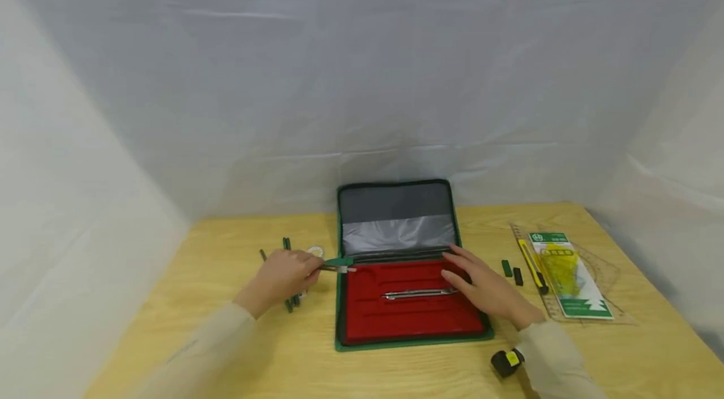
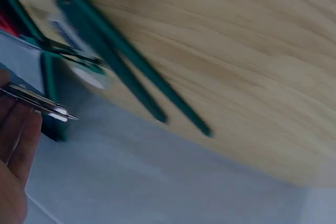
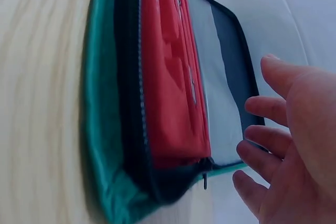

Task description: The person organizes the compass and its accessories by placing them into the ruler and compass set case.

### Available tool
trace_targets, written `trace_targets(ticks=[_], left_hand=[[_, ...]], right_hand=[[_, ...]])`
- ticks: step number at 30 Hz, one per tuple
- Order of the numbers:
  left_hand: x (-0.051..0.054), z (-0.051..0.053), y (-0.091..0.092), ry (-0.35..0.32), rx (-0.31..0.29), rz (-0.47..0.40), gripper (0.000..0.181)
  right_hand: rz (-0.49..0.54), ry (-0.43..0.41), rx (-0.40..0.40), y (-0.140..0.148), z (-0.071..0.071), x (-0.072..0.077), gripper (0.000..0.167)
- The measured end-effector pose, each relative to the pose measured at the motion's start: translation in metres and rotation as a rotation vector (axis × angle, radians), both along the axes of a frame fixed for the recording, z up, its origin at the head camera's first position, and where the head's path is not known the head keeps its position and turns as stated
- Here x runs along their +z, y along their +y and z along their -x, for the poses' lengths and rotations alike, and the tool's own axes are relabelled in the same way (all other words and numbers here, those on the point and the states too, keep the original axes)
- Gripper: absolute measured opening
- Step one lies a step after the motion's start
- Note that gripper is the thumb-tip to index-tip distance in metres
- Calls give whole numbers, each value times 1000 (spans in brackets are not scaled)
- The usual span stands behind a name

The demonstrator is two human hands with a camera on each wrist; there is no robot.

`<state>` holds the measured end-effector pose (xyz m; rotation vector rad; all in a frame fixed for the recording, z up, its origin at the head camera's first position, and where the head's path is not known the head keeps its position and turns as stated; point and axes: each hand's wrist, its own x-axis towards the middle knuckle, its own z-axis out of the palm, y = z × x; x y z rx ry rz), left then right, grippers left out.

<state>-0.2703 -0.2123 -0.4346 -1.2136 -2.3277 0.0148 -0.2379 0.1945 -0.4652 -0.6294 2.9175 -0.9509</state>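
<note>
My left hand [image 1: 283, 276] pinches a small metal compass [image 1: 339, 268] over the left edge of the open zip case [image 1: 415, 344]; in the left wrist view the metal compass [image 2: 39, 102] lies across the fingers with its pointed end outward. The case's red tray [image 1: 415, 320] holds another slim metal instrument [image 1: 418, 293] in a slot. Above the tray's right side is my right hand [image 1: 489, 289], fingers spread and holding nothing. The right wrist view shows this hand [image 3: 294, 145] beside the red tray [image 3: 173, 108], with loosely bent, separated fingers.
Green pencils [image 1: 290, 305] and a round white item [image 1: 315, 251] lie left of the case. On the right are a green block [image 1: 506, 268], a black block [image 1: 518, 276], a yellow cutter [image 1: 532, 264], a green-and-white packet [image 1: 588, 309] and clear rulers. A black-and-yellow item [image 1: 505, 363] sits near the right sleeve.
</note>
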Motion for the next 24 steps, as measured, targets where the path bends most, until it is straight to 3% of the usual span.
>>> trace_targets(ticks=[9, 20, 24], left_hand=[[-3, 11, 76, 35, -71, -2, 16], [-10, 9, 125, 7, -118, -6, 15], [-9, 7, 144, -34, -96, 15, 15]], right_hand=[[22, 23, -25, 22, -4, -5, 62], [9, 45, -48, 34, -9, -8, 59], [9, 45, -44, 37, -12, -8, 57]])
